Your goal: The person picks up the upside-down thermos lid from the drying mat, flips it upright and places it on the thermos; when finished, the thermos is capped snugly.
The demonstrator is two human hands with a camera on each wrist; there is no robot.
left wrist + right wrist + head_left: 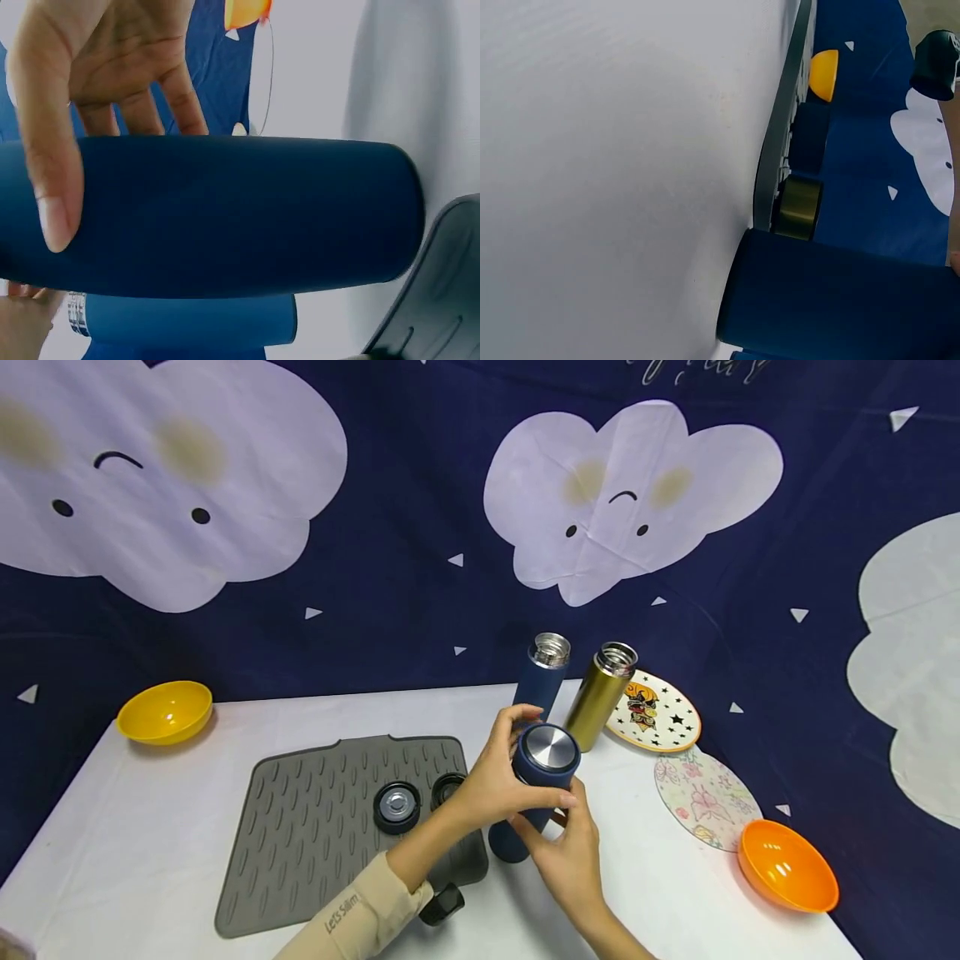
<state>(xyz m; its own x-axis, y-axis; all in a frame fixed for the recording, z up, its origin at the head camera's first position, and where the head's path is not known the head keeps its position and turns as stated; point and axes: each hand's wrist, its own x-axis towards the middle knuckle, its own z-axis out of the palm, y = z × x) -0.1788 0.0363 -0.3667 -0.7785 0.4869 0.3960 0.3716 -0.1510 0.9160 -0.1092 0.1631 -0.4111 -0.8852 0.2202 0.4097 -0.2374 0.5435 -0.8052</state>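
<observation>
A dark blue thermos flask with a steel-topped lid stands between my hands, its base at the white tablecloth. My left hand curls round its upper part just under the lid, fingers on the far side and thumb across the front. Lower on the body, my right hand grips it between thumb and fingers. The left wrist view shows the left thumb lying over the flask's side. In the right wrist view the flask fills the bottom, while most of the hand is out of frame.
Behind stand a lidless blue flask and a lidless gold flask. Two black lids lie on the grey ridged mat. A cartoon plate, floral plate, orange bowl and yellow bowl sit around.
</observation>
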